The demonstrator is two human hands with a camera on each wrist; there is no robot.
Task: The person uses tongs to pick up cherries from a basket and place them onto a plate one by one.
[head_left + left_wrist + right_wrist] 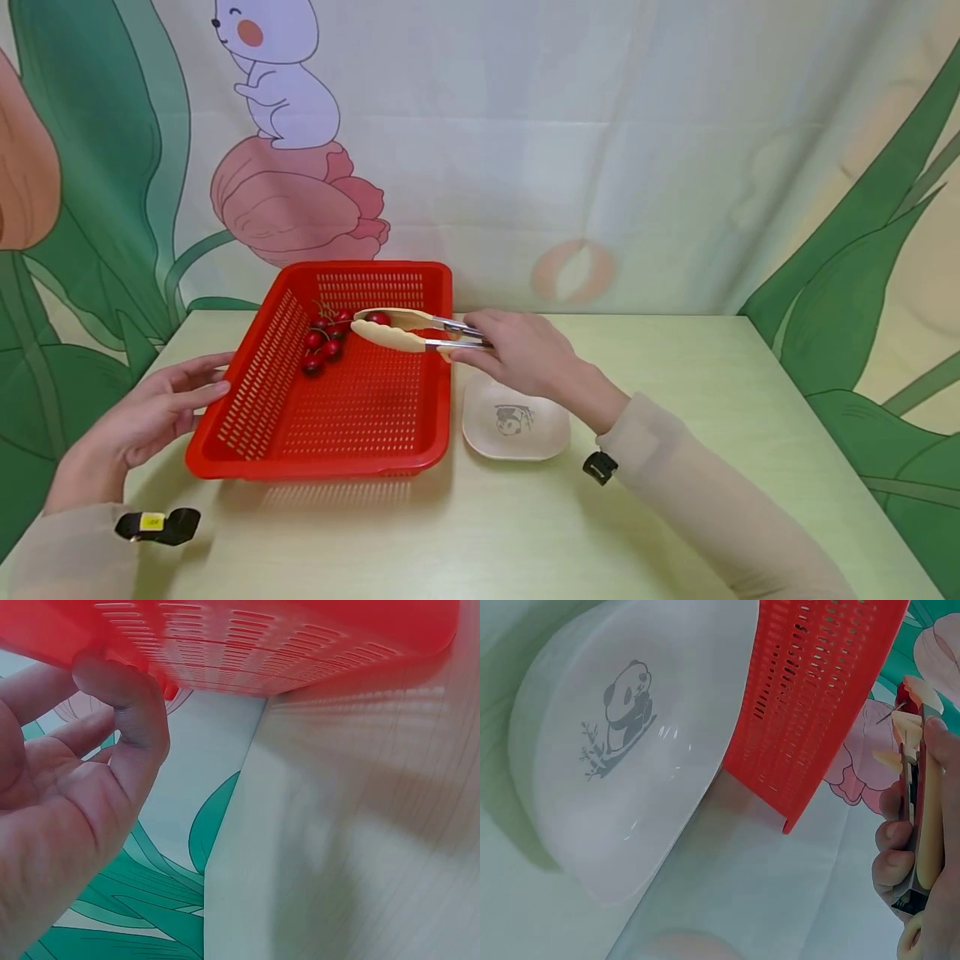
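My left hand [161,408] holds the left rim of a red plastic basket [438,392], thumb and fingertips at the edge. Several dark red cherries [332,350] with green stems lie together in the basket's left part. My right hand [525,354] grips metal tongs [390,336] with cream-coloured, scalloped tips, reaching over the basket's right rim. Between those tips sits one cherry [907,697], its thin stem showing in the right wrist view. Below the right hand, a white dish [517,433] with a grey panda print stands beside the basket.
The pale wooden table [510,533] ends at the back against a curtain [675,167] printed with plants and a white animal. A black wrist device [161,527] is strapped at the left sleeve, and another black device [600,467] at the right.
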